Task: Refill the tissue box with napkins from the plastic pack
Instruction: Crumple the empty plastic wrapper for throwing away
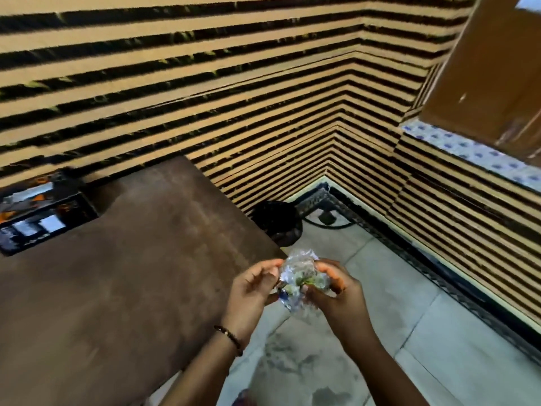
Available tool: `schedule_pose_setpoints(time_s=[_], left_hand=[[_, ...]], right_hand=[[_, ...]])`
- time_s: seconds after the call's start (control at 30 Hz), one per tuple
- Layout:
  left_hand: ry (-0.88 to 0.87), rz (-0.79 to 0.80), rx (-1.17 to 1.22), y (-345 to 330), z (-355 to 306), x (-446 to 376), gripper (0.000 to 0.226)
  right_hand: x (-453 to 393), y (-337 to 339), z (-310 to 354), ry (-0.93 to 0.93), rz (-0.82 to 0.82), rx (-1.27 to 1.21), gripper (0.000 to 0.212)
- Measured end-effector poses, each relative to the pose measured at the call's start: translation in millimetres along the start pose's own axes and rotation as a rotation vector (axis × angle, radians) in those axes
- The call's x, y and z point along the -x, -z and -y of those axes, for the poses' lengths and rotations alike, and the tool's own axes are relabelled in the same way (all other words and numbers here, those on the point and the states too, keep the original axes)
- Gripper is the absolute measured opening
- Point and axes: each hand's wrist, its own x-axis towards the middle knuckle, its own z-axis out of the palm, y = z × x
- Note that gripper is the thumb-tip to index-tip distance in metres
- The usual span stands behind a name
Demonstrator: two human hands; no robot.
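Your left hand (254, 285) and right hand (330, 288) both clutch the crumpled plastic pack (298, 278) between their fingertips, probably balling it up for the black bin (278, 221) beyond.

Pack (301, 281): clear plastic, crumpled into a small wad, green and blue print showing through the folds. Held in the air between both hands, just off the table's near corner, over the floor. Contents cannot be made out.

Box (44, 213): dark, orange markings, blurred; far left of the table, by the wall.
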Motion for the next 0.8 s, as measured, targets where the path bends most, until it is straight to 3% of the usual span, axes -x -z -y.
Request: schedule_pose_setpoints(time_s=[0.23, 0.5, 0.8], left_hand=[[-0.008, 0.102, 0.008, -45, 5, -90, 0.022], [-0.014, 0.017, -0.016, -73, -3, -235, 0.021], [0.023, -0.115, -0.104, -79, 4, -341, 0.021]], right_hand=[[-83, 39, -26, -0.101, 0.022, -0.1, 0.034], [-241, 58, -27, -0.083, 0.146, -0.008, 0.036], [-349, 47, -61, -0.133, 0.281, 0.084, 0.037]])
